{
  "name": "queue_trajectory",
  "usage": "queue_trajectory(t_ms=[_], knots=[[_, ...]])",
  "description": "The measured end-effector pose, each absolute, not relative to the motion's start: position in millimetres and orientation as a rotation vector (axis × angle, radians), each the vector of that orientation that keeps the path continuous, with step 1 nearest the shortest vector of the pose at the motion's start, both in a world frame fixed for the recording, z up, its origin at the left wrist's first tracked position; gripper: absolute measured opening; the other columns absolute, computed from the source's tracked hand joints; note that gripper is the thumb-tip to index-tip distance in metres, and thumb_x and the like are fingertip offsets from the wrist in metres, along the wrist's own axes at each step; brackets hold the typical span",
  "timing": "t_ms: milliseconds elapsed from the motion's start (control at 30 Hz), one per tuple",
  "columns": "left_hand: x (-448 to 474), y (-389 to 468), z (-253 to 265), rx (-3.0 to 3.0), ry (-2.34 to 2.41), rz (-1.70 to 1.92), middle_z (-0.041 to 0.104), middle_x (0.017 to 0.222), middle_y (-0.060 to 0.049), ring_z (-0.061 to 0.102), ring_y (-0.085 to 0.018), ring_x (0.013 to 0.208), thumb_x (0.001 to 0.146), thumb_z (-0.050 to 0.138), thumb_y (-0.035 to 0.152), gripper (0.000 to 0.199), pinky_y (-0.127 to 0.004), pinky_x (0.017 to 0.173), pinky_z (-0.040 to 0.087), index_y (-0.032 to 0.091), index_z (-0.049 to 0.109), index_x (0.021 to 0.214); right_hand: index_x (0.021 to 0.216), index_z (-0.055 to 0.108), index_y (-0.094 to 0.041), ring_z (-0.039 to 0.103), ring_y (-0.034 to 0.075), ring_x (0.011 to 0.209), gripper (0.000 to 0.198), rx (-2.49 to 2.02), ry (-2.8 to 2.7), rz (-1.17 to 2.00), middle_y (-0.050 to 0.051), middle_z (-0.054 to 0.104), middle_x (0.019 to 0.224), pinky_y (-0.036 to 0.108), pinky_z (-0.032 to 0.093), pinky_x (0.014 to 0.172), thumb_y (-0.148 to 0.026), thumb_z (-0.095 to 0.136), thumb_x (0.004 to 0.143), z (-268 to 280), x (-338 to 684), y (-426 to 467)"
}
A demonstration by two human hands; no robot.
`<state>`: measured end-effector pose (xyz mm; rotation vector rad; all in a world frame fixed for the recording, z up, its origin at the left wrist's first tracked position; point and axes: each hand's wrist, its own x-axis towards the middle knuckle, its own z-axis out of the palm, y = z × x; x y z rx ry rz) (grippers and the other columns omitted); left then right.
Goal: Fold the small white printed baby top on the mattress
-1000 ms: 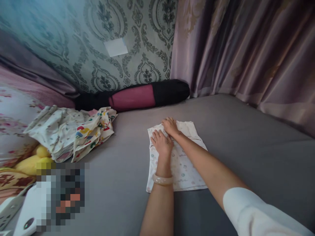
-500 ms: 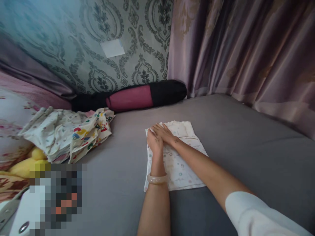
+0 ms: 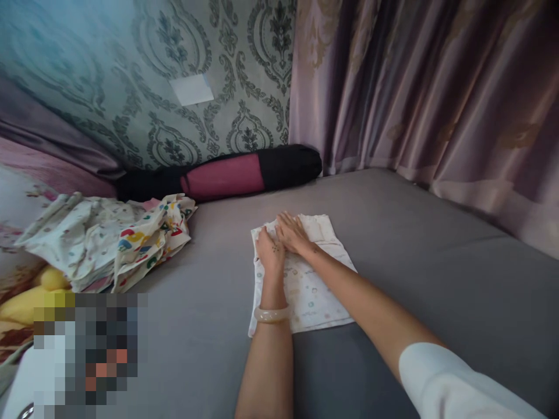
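A folded white cloth garment point(image 3: 315, 291) with small pastel prints lies flat on the grey bed sheet. My right hand point(image 3: 293, 234) rests palm down on its upper part, fingers stretched out and pointing away from me. Close beside it on the left, my left hand point(image 3: 269, 250) is on the garment's upper left part, a pale bangle point(image 3: 271, 315) round its wrist. The left fingers are mostly hidden, so whether they are bent round the fabric cannot be made out. Part of the garment is covered by both hands and the right forearm.
Printed clothes point(image 3: 151, 235) lie piled on the left beside a yellow plush thing point(image 3: 41, 297). A long black and maroon bag point(image 3: 222, 176) lies along the patterned wall. Purple curtains point(image 3: 371, 87) hang on the right. A blurred patch covers the lower left.
My hands have moved slightly apart on the garment; the right one no longer overlaps the left as much. The whole view has shifted a little, with things appearing further left.
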<state>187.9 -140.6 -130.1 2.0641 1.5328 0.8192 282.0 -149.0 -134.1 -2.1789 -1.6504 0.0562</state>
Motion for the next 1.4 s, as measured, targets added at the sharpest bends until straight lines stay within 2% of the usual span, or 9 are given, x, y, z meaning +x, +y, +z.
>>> queue_trajectory(t_ms=[133,333,567,733,933,1033,1133,1300,1400], knots=[[192,-147,-135,2.259,1.463,0.713,0.051,0.138,-0.017,0.039,-0.024,0.135,0.086,0.033,0.010,0.050,-0.042,0.113,0.026,0.007,0.043,0.135,0.144,0.036,-0.007,0.019,0.025,0.143,0.056,-2.328,-1.523,-0.012,0.014,0.033,0.152,0.048,0.009,0.114,-0.036,0.023,0.098,-140,295,-164],[193,-152,-140,2.394,1.465,0.497,0.038,0.149,-0.014,0.027,-0.028,0.141,0.090,0.038,0.026,0.047,-0.046,0.115,0.020,0.011,0.048,0.134,0.145,0.033,-0.003,0.018,0.025,0.143,0.059,-2.418,-1.543,0.027,0.015,0.030,0.153,0.047,0.007,0.115,-0.035,0.025,0.096,-147,299,-169],[191,-153,-141,2.464,1.491,0.457,0.038,0.149,-0.014,0.028,-0.028,0.141,0.091,0.035,0.029,0.048,-0.045,0.115,0.021,0.012,0.049,0.134,0.144,0.036,-0.005,0.019,0.025,0.142,0.057,-2.373,-1.553,-0.013,0.014,0.033,0.151,0.047,0.010,0.114,-0.033,0.026,0.095,-145,298,-172],[190,-155,-145,2.524,1.495,0.512,0.039,0.148,-0.015,0.030,-0.027,0.140,0.093,0.033,0.031,0.050,-0.044,0.115,0.021,0.010,0.048,0.136,0.146,0.031,-0.007,0.017,0.025,0.143,0.057,-2.330,-1.664,0.057,0.013,0.027,0.154,0.045,0.010,0.115,-0.034,0.025,0.096,-140,309,-189],[193,-159,-147,2.583,1.539,0.444,0.033,0.150,-0.019,0.025,-0.033,0.141,0.095,0.027,0.038,0.057,-0.053,0.114,0.017,0.007,0.042,0.140,0.147,0.028,-0.003,0.016,0.028,0.143,0.063,-2.482,-1.569,0.015,0.017,0.024,0.155,0.047,0.013,0.115,-0.041,0.022,0.097,-141,334,-220],[194,-160,-146,2.615,1.534,0.402,0.032,0.151,-0.019,0.024,-0.034,0.141,0.095,0.025,0.040,0.059,-0.054,0.114,0.017,0.007,0.040,0.142,0.147,0.027,-0.002,0.017,0.027,0.143,0.065,-2.518,-1.520,0.023,0.017,0.023,0.155,0.047,0.017,0.114,-0.044,0.021,0.097,-145,338,-225],[193,-158,-146,2.648,1.523,0.358,0.031,0.151,-0.019,0.024,-0.033,0.142,0.095,0.024,0.042,0.060,-0.053,0.114,0.018,0.008,0.039,0.143,0.147,0.025,-0.002,0.016,0.027,0.143,0.065,-2.525,-1.523,0.056,0.017,0.021,0.155,0.047,0.015,0.114,-0.043,0.021,0.097,-144,339,-223],[176,-145,-143,2.780,1.337,0.237,0.029,0.153,-0.018,0.025,-0.031,0.142,0.096,0.022,0.046,0.063,-0.049,0.114,0.020,0.009,0.034,0.145,0.150,0.020,-0.005,0.010,0.025,0.145,0.067,-2.492,-1.594,0.263,0.014,0.015,0.157,0.044,0.013,0.116,-0.046,0.017,0.097,-137,349,-228],[155,-134,-141,2.867,1.172,0.185,0.030,0.153,-0.016,0.025,-0.029,0.142,0.097,0.021,0.047,0.062,-0.047,0.114,0.020,0.012,0.034,0.145,0.150,0.021,-0.007,0.009,0.025,0.145,0.067,-2.477,-1.649,0.275,0.013,0.015,0.158,0.042,0.014,0.116,-0.047,0.017,0.096,-137,359,-237]])
